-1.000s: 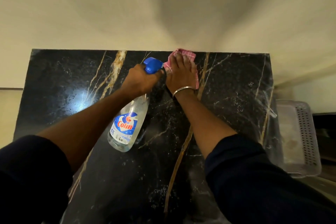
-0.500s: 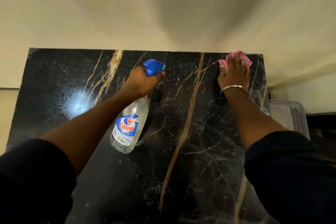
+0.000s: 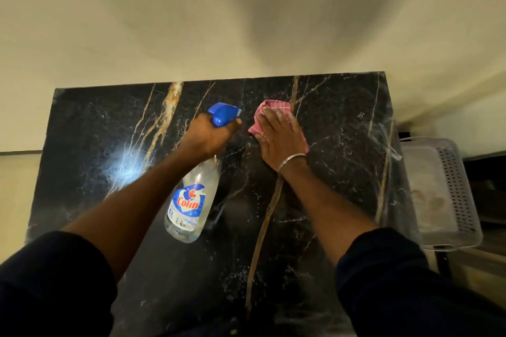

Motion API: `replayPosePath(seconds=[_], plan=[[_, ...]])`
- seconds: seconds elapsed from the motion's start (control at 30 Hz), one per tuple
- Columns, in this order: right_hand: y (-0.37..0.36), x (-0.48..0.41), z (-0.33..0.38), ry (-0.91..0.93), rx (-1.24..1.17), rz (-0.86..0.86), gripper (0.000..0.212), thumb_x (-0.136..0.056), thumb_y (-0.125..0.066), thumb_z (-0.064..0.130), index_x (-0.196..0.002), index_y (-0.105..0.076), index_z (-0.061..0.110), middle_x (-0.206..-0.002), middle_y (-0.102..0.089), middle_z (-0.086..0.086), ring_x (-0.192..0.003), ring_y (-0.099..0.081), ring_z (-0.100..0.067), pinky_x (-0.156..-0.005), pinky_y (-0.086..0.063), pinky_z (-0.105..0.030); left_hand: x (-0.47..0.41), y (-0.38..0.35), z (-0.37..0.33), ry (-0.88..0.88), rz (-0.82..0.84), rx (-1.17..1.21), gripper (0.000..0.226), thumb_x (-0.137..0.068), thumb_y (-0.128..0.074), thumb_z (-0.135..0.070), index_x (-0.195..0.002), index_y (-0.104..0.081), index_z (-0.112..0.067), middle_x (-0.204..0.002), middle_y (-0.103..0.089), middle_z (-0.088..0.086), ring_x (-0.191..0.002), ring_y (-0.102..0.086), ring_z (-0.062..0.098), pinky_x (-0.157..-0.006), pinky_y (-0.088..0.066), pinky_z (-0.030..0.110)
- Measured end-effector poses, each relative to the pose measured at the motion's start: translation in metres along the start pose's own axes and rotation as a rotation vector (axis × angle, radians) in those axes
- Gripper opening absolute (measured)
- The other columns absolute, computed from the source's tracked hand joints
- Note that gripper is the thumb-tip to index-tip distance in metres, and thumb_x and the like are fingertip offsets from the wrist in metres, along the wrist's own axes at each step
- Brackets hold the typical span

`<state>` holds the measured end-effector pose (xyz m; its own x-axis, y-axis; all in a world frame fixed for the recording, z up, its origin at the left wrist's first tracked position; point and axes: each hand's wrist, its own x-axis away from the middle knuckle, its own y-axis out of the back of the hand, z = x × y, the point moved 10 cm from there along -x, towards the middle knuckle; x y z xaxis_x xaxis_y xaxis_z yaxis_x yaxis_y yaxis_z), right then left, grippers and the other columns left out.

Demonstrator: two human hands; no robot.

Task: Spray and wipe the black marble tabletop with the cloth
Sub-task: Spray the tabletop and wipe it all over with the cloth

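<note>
Right hand (image 3: 279,137) lies flat with fingers straight and slightly spread, pressing a crumpled pink checked cloth (image 3: 273,105) down on the black marble tabletop with gold and white veins (image 3: 342,145). It sits in the far middle part of that tabletop, short of its back edge. The cloth shows beyond the fingertips and at the left of the palm; the rest is hidden under the hand. A thin silver metal bangle (image 3: 291,159) circles the wrist.

Left hand (image 3: 208,137), over the tabletop's middle and just left of the cloth, is curled round the neck of a clear plastic spray bottle with a blue "Colin" label (image 3: 191,200). Its blue plastic trigger head (image 3: 223,115) points toward the tabletop's back edge, and the body slants toward the near edge. Whether the bottle touches the surface cannot be told.

Off the tabletop's right edge stands a pale perforated plastic basket (image 3: 451,186).
</note>
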<state>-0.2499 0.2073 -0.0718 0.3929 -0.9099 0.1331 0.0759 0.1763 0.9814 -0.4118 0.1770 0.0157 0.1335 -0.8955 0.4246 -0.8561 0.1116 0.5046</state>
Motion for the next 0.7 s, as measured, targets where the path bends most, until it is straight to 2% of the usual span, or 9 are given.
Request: replayPosePath(seconds=[0.1, 0.2, 0.33, 0.47, 0.6, 0.7], plan=[[0.004, 0.02, -0.064, -0.125, -0.024, -0.051, 0.056, -0.1, -0.029, 0.044, -0.151, -0.036, 0.022, -0.158, -0.033, -0.003, -0.146, -0.028, -0.027, -0.118, -0.021, -0.05, 0.008, -0.006, 0.0, -0.034, 0.025, -0.007, 0.016, -0.092, -0.061, -0.037, -0.091, -0.055, -0.023, -0.081, -0.064, 0.009, -0.066, -0.06, 0.015, -0.066, -0.054, 0.031], [0.01, 0.042, -0.124, -0.274, -0.034, -0.08, 0.058, -0.098, -0.024, 0.045, -0.15, -0.037, 0.02, -0.158, -0.034, -0.004, -0.145, -0.029, -0.029, -0.118, -0.022, -0.05, 0.016, -0.01, -0.003, -0.065, 0.011, -0.03, 0.022, -0.092, -0.06, -0.037, -0.098, -0.058, -0.016, -0.08, -0.064, 0.009, -0.065, -0.06, 0.013, -0.062, -0.051, 0.026], [0.011, 0.06, -0.146, -0.4, -0.039, -0.089, 0.059, -0.099, -0.026, 0.043, -0.152, -0.032, 0.018, -0.159, -0.031, -0.007, -0.145, -0.027, -0.031, -0.118, -0.02, -0.053, 0.027, -0.011, -0.003, -0.082, 0.003, -0.037, 0.026, -0.093, -0.059, -0.039, -0.099, -0.059, -0.014, -0.081, -0.065, 0.008, -0.067, -0.06, 0.012, -0.062, -0.049, 0.022], [0.006, 0.067, -0.092, -0.45, -0.096, -0.072, 0.063, -0.094, -0.032, 0.039, -0.153, -0.029, 0.017, -0.161, -0.026, -0.009, -0.147, -0.023, -0.034, -0.118, -0.017, -0.056, 0.04, -0.007, 0.0, -0.093, -0.011, -0.014, 0.024, -0.094, -0.058, -0.037, -0.1, -0.059, -0.014, -0.082, -0.064, 0.008, -0.07, -0.06, 0.013, -0.064, -0.05, 0.022], [-0.013, 0.071, 0.029, -0.209, -0.093, -0.001, 0.06, -0.099, -0.027, 0.04, -0.155, -0.02, 0.019, -0.163, -0.017, -0.007, -0.151, -0.013, -0.031, -0.12, -0.011, -0.055, 0.049, -0.003, 0.006, -0.078, -0.039, -0.028, 0.022, -0.093, -0.059, -0.036, -0.096, -0.059, -0.014, -0.08, -0.064, 0.008, -0.068, -0.06, 0.013, -0.063, -0.048, 0.022], [-0.021, 0.075, 0.083, -0.09, -0.067, 0.017, 0.063, -0.098, -0.035, 0.042, -0.155, -0.021, 0.018, -0.162, -0.021, -0.005, -0.15, -0.018, -0.029, -0.12, -0.015, -0.053, 0.054, -0.001, 0.01, -0.086, -0.057, -0.044, 0.021, -0.091, -0.061, -0.034, -0.097, -0.06, -0.014, -0.082, -0.067, 0.013, -0.069, -0.06, 0.015, -0.061, -0.047, 0.02]])
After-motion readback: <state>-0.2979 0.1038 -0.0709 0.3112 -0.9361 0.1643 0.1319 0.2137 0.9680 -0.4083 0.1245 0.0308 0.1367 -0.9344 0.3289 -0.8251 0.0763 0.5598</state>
